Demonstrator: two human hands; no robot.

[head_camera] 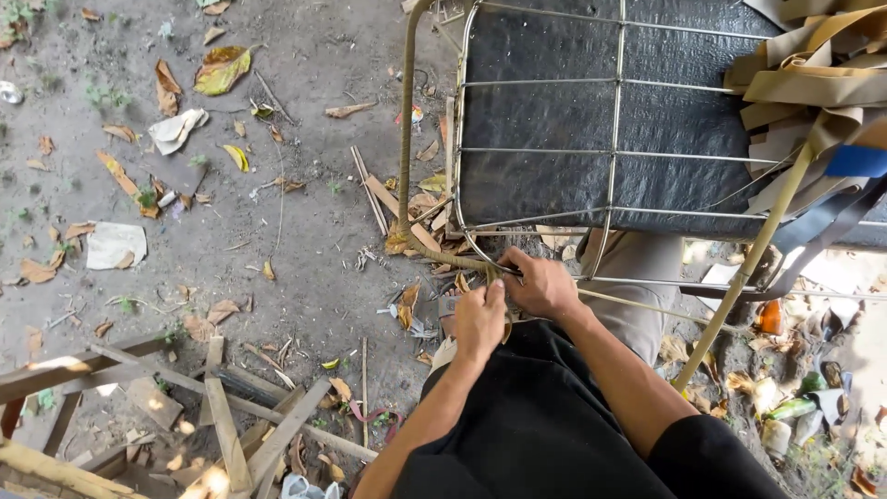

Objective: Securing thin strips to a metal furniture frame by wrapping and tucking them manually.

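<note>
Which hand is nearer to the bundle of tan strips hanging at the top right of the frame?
The right hand. It sits at the wire frame's lower rim, below and left of the tan strips; the left hand is lower and farther left.

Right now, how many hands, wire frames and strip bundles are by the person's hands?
Hands: 2, left hand and right hand, both on the wrapped rim
Wire frame: 1
Bundle of tan strips: 1
Total: 4
</note>
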